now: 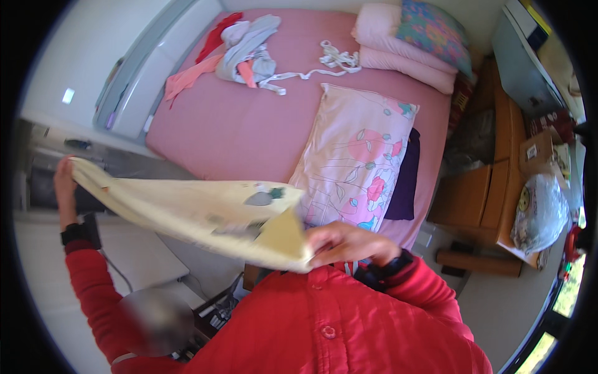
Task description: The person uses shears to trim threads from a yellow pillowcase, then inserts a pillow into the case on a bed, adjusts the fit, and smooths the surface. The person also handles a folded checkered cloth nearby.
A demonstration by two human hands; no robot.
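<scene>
A pale yellow printed cloth (187,201) is stretched between my two hands above the near edge of the bed. My left hand (64,187), raised far out to the left, grips one end of it. Close to my chest, my right hand (350,243) pinches a corner at the other end. Part of the cloth is folded over and blurred near my right hand. Beyond that hand, a pink pillow with a flower print (355,163) lies on the pink bed sheet (243,126). A dark purple folded cloth (404,182) shows from under the pillow's right side.
Crumpled grey and coral clothes (247,51) and a white strap (336,58) lie farther back on the bed. Folded pink bedding (406,70) holds a floral pillow (434,35). Right of the bed stands a wooden cabinet (467,196), with a plastic-wrapped bundle (542,215) near its edge.
</scene>
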